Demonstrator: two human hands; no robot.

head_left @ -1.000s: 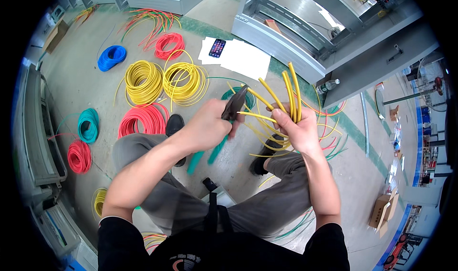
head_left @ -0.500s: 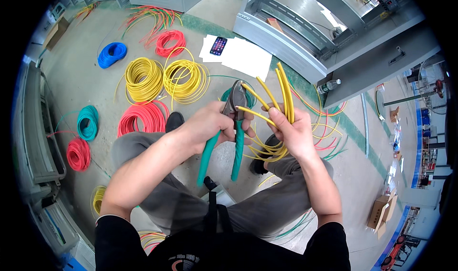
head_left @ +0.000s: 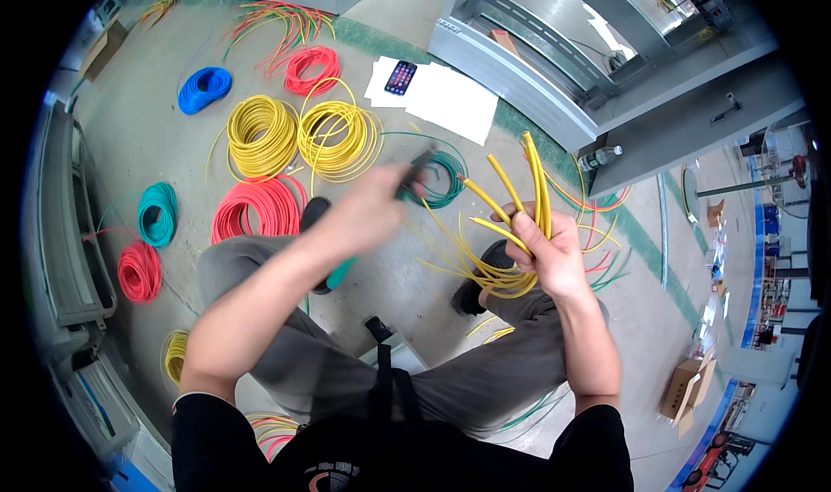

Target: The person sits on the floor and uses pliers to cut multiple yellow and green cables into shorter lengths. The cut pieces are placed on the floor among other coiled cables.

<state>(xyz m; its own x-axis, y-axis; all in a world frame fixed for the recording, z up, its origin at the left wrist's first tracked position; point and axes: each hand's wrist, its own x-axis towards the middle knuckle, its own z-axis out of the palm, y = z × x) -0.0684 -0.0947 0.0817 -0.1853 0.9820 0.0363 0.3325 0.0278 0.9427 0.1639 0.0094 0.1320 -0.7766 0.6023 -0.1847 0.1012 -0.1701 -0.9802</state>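
Note:
My left hand [head_left: 368,211], smeared by motion, is closed on cable cutters whose green handle [head_left: 343,272] sticks out below it. Their dark jaws, also blurred, point up and away, near a green wire coil [head_left: 448,180] on the floor. A bundle of yellow wires [head_left: 538,185] is pinched in my right hand [head_left: 550,243], thumb on top. Several cut ends fan out above the fingers; two on the left show bare copper tips. The rest of the bundle's length [head_left: 495,274] loops down by my shoe. The cutters and the wires are apart.
Yellow coils [head_left: 261,137], red coils [head_left: 251,211], a blue coil [head_left: 204,90] and a teal coil [head_left: 157,215] lie on the floor. A phone [head_left: 401,77] rests on white sheets [head_left: 454,102]. A grey metal cabinet [head_left: 519,77] and a plastic bottle [head_left: 599,157] are at far right.
My left hand has pulled the cutters left, away from the wire ends. The right hand with the yellow wires has shifted slightly right and down.

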